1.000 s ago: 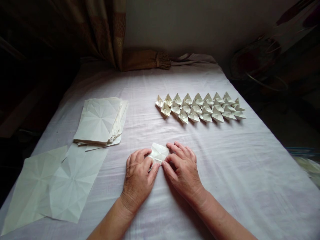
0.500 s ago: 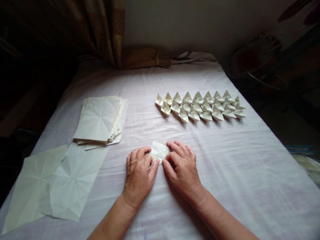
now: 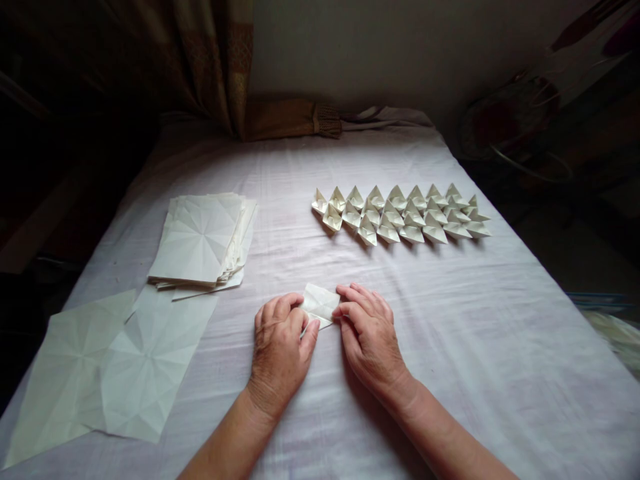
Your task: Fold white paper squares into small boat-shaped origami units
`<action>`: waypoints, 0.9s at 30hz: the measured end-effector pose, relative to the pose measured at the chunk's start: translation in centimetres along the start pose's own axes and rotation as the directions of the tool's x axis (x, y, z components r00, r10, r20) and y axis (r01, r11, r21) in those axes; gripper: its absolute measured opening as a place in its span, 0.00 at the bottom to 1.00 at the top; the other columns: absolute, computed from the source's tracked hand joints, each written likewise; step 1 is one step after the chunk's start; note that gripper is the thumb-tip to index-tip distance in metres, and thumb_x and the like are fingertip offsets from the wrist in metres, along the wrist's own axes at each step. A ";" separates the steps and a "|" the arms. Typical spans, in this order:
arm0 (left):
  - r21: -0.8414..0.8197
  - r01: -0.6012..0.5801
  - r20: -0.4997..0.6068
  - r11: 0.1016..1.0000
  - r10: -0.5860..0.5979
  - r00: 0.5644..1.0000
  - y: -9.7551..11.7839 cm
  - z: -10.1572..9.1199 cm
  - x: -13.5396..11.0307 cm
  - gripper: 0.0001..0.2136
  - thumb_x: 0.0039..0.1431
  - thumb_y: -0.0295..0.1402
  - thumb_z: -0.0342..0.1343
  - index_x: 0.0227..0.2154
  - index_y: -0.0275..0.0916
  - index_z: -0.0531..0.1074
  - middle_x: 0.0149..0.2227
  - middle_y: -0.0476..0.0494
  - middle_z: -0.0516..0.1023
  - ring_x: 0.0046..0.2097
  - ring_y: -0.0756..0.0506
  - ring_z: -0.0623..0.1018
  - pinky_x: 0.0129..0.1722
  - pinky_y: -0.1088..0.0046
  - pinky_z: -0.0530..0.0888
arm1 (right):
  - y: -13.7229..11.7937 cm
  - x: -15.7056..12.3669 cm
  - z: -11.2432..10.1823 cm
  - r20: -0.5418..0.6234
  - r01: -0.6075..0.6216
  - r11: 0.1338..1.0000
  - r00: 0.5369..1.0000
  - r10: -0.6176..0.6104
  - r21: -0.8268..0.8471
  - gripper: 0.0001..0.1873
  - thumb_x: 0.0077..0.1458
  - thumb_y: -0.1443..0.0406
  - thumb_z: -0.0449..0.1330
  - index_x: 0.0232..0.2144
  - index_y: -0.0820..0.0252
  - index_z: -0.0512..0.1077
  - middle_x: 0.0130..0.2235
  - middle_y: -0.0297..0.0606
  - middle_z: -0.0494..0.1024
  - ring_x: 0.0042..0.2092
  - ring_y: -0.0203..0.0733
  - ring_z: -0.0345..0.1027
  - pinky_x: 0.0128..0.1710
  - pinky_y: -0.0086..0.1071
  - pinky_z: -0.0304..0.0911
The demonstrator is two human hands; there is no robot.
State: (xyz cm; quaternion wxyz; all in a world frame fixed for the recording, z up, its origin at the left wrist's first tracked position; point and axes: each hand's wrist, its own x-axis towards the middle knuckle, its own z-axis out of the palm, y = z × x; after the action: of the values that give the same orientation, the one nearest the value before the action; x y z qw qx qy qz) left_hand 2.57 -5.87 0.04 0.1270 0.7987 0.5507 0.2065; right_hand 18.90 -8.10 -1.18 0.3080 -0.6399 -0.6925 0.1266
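Note:
A small folded piece of white paper [image 3: 320, 304] lies on the sheet between my hands, creases showing across its face. My left hand [image 3: 281, 343] grips its left side, fingers curled over the edge and thumb at the near corner. At the opposite edge, my right hand [image 3: 371, 333] has its fingers bent, with the index fingertip touching the paper; its thumb sits just below that, off the near edge. Part of the paper's left side is hidden under my left fingers.
Left of my hands stands a stack of creased paper squares [image 3: 200, 239]. Two loose creased sheets [image 3: 146, 373] overlap nearer me. Several folded paper boats [image 3: 393, 217] stand in close rows at the far right. A curtain [image 3: 220, 67] hangs behind the lilac bedsheet [image 3: 475, 347].
My right thumb has drawn back from the paper's near edge, and the right hand has shifted slightly right. My left hand keeps its grip nearly in place.

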 end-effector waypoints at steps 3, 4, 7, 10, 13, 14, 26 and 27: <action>-0.002 0.001 0.005 1.000 -0.001 1.000 0.0 0.0 0.0 0.08 0.61 0.31 0.55 0.25 0.41 0.68 0.46 0.40 0.75 0.48 0.38 0.71 0.49 0.54 0.68 | 0.0 -0.1 -0.1 -0.004 0.004 1.000 1.000 -0.004 0.000 0.11 0.57 0.73 0.50 0.34 0.54 0.69 0.53 0.41 0.75 0.60 0.49 0.62 0.60 0.51 0.51; -0.003 0.000 0.005 1.000 0.000 1.000 0.0 0.0 -0.1 0.08 0.61 0.31 0.55 0.25 0.41 0.68 0.46 0.40 0.75 0.48 0.38 0.71 0.49 0.54 0.68 | -0.1 -0.1 -0.1 -0.004 0.003 1.000 1.000 -0.003 -0.007 0.09 0.58 0.72 0.51 0.35 0.54 0.69 0.53 0.42 0.75 0.60 0.50 0.61 0.60 0.52 0.51; -0.003 0.000 0.006 1.000 0.000 1.000 -0.1 0.0 -0.1 0.08 0.61 0.31 0.55 0.26 0.41 0.68 0.46 0.40 0.75 0.49 0.38 0.71 0.50 0.54 0.67 | -0.6 0.0 0.0 -0.007 -0.006 0.999 1.000 0.006 -0.035 0.04 0.59 0.67 0.54 0.33 0.55 0.68 0.54 0.44 0.75 0.61 0.52 0.61 0.60 0.53 0.50; 0.001 0.000 0.011 1.000 0.000 1.000 -0.1 0.0 -0.1 0.08 0.61 0.30 0.56 0.26 0.41 0.68 0.46 0.40 0.75 0.49 0.38 0.71 0.50 0.54 0.67 | -0.9 0.1 0.3 -0.006 -0.022 0.998 1.000 0.022 -0.063 0.02 0.58 0.65 0.56 0.32 0.55 0.68 0.56 0.46 0.73 0.61 0.54 0.59 0.60 0.55 0.50; 0.000 -0.001 0.016 1.000 0.001 1.000 -0.1 0.0 -0.1 0.08 0.61 0.30 0.56 0.26 0.40 0.68 0.46 0.40 0.75 0.49 0.38 0.71 0.50 0.54 0.67 | -1.1 0.1 0.5 0.001 -0.035 0.996 0.999 0.035 -0.086 0.02 0.57 0.64 0.58 0.32 0.55 0.68 0.57 0.48 0.71 0.62 0.56 0.57 0.60 0.55 0.50; 0.000 -0.002 0.017 1.000 0.002 1.000 -0.1 0.0 -0.1 0.08 0.61 0.30 0.56 0.26 0.41 0.68 0.46 0.40 0.75 0.49 0.38 0.71 0.50 0.54 0.67 | -1.1 0.1 0.5 0.006 -0.039 0.995 0.999 0.039 -0.091 0.02 0.57 0.64 0.58 0.32 0.56 0.68 0.57 0.48 0.71 0.63 0.56 0.57 0.60 0.55 0.50; 0.024 -0.010 0.007 1.000 0.010 1.000 0.0 0.2 -0.1 0.06 0.61 0.30 0.55 0.29 0.40 0.66 0.47 0.39 0.74 0.50 0.38 0.70 0.51 0.56 0.67 | -1.3 0.4 0.5 0.027 -0.085 0.993 0.996 0.087 -0.087 0.03 0.54 0.66 0.60 0.32 0.56 0.68 0.58 0.47 0.71 0.63 0.55 0.57 0.60 0.53 0.48; 0.024 -0.009 0.001 1.000 0.009 1.000 0.0 0.2 -0.1 0.05 0.61 0.30 0.55 0.29 0.40 0.66 0.47 0.39 0.74 0.49 0.38 0.70 0.51 0.56 0.67 | -1.3 0.4 0.5 0.031 -0.089 0.992 0.995 0.092 -0.084 0.03 0.54 0.66 0.60 0.32 0.56 0.68 0.58 0.47 0.70 0.63 0.55 0.57 0.61 0.53 0.47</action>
State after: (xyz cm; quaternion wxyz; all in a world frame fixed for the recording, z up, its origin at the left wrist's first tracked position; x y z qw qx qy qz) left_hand 2.63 -5.99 -0.12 0.1167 0.8029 0.5494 0.1999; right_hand 17.57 -7.81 -0.72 0.2630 -0.6806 -0.6727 0.1229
